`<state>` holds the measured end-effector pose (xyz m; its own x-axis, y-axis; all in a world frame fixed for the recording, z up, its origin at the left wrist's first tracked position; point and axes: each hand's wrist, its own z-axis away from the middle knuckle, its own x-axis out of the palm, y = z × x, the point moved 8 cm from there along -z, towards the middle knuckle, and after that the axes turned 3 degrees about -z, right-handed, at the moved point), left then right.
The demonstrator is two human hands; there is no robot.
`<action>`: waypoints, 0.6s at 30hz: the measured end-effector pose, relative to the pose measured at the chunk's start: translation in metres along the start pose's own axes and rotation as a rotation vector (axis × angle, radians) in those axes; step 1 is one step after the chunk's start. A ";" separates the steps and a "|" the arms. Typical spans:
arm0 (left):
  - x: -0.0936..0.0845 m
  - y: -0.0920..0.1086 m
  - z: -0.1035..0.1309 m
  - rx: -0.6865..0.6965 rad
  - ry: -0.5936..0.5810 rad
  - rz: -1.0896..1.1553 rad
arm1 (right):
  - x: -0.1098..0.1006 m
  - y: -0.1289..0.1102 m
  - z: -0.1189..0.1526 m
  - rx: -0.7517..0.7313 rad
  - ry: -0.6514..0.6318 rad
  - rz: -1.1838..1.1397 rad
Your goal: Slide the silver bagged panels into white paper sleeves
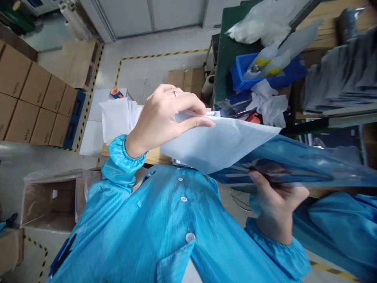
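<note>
Between thumb and fingers, my left hand (176, 112) pinches the top edge of a white translucent sheet or bag (220, 141), which hangs in front of my chest. My right hand (277, 200) is closed on a clear bluish plastic bag (306, 165), with the thumb on top. Something dark shows through that bag near my thumb, too blurred to make out. The white sheet overlaps the left end of the plastic bag. A stack of white sheets (118, 118) lies beyond my left wrist.
A blue bin (243, 84) with bottles stands on the green table (228, 35), beside crumpled white material (269, 102). Stacked grey packets (344, 78) are at the right. Cartons (38, 98) stand far left, above an open plastic-lined box (50, 200). Blue clothing (344, 220) shows lower right.
</note>
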<state>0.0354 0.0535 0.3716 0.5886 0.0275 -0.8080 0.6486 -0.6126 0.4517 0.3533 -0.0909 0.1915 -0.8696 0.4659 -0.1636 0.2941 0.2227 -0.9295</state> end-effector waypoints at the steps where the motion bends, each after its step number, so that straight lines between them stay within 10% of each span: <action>1: 0.002 0.001 0.000 -0.004 -0.015 -0.007 | 0.001 -0.003 -0.001 -0.027 -0.026 0.002; 12: 0.031 0.008 -0.004 0.011 -0.202 -0.038 | 0.037 -0.017 -0.013 -0.046 -0.249 -0.004; 18: 0.022 -0.032 0.008 -0.244 0.068 0.040 | 0.071 0.023 -0.009 0.314 -0.052 -0.212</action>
<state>0.0230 0.0672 0.3364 0.6422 0.0652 -0.7637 0.7162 -0.4061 0.5676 0.3023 -0.0451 0.1615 -0.9196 0.3914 0.0338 -0.0230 0.0323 -0.9992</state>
